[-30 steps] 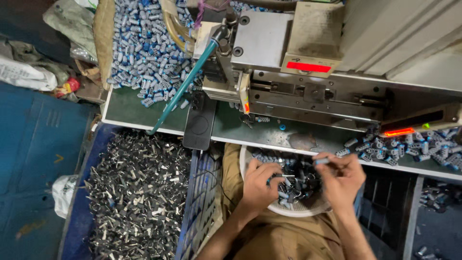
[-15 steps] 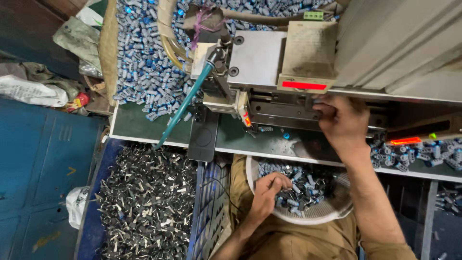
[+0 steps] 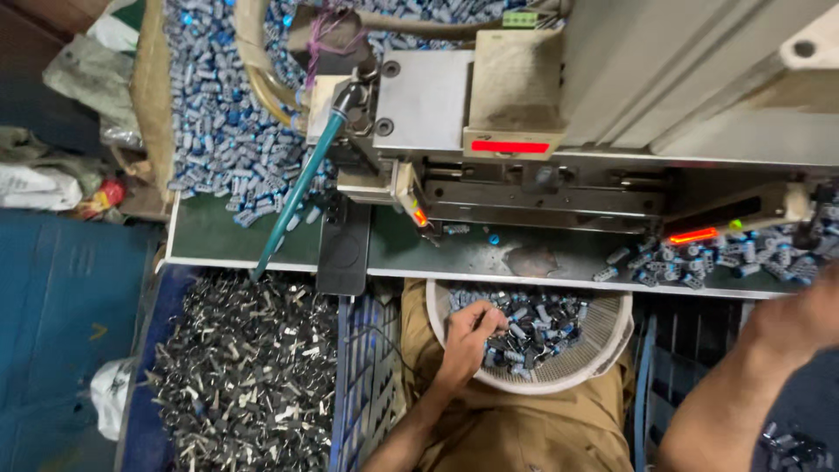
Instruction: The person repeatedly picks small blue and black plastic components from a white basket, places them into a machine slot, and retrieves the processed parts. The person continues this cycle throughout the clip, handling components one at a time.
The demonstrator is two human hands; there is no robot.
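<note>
Your left hand (image 3: 468,336) is digging into the white basket (image 3: 612,345) on your lap, fingers curled together and pinching into the pile of small capacitors (image 3: 533,328). I can't tell whether a single piece is actually clamped between the fingertips; the pile is hiding them.

Your right hand (image 3: 800,319) is sitting at the right edge, blurred and partly cut off, so whether it is holding anything or not isn't readable.

Handling, judging from looks: these parts are looking light, rigid, smooth-sleeved cylinders with thin wire legs. The legs are probably bending easily and tangling with neighbours, so you're better off gripping the body, not the leads. Slick sleeves are likely slipping under a loose pinch.

More capacitors are lying loose on the green bench (image 3: 210,236) under the machine (image 3: 524,114), with a big heap at top left (image 3: 210,114) and a cluster at right (image 3: 699,262).

The dark bin (image 3: 245,376) at left is holding greyish pieces; too small to identify. The machine's feed slot is shadowed, so I can't see what's in it.
</note>
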